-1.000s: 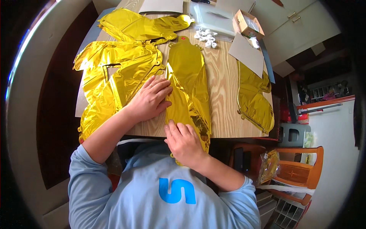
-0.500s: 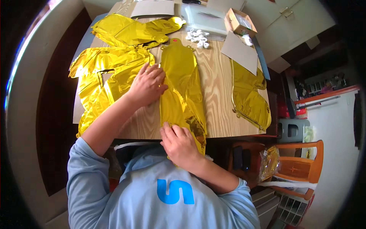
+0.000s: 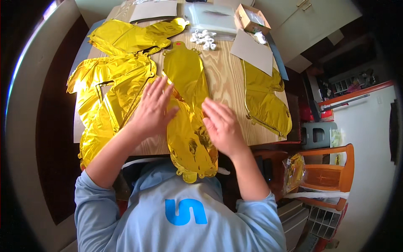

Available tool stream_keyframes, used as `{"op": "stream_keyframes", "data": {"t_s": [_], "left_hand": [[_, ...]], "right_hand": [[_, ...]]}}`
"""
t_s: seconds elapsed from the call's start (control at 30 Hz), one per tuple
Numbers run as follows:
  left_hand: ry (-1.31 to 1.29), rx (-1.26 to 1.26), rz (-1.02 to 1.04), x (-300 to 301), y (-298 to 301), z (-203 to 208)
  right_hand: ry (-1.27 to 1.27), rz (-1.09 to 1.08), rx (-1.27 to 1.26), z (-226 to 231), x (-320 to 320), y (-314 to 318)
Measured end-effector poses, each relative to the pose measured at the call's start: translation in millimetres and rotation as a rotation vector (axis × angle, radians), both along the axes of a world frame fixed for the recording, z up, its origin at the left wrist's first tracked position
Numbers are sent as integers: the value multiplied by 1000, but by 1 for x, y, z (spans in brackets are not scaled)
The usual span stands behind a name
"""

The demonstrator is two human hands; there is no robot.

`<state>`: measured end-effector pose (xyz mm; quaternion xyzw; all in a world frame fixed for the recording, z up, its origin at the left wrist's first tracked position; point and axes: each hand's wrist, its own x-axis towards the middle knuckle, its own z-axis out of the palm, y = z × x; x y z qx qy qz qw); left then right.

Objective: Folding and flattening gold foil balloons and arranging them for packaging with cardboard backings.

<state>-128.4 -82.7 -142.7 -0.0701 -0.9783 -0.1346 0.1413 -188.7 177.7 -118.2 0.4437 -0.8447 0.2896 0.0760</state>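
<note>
A long, flat gold foil balloon [image 3: 184,69] lies in front of me, its scalloped near end hanging past the table's front edge. Along its left side is my left hand [image 3: 153,107], fingers stretched and apart, gripping nothing. My right hand [image 3: 222,126] is at the balloon's right edge with fingers extended and nothing visible in them. Whether either palm touches the foil is hard to tell. To the left, a crumpled gold foil balloon [image 3: 121,80] is spread out, and another gold foil balloon [image 3: 126,38] lies beyond it.
At the right, a folded gold foil balloon [image 3: 266,101] sits partly under a grey card [image 3: 254,52]. Farther back are white rolled pieces [image 3: 203,40], clear plastic sheets [image 3: 210,19] and a small wooden box [image 3: 252,19]. A wooden chair [image 3: 325,172] stands at the lower right.
My right hand has left the balloon's near end and risen to its right side, its fingers straightening. My left hand's fingers have lifted and spread. The whole view has shifted slightly.
</note>
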Motion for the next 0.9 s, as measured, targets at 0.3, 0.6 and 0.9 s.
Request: {"op": "stream_keyframes", "data": {"t_s": [0.3,0.6,0.9], "left_hand": [[-28,-31,-30,16,20,-22],[-111,-59,-11,18,22,-17],[-35,-74,-2,18,22,-26]], "right_hand": [[44,68,372,-32,-30,6],[16,49,382,-30,-27,6],[-23,179,208,-19,-15,-3]]}}
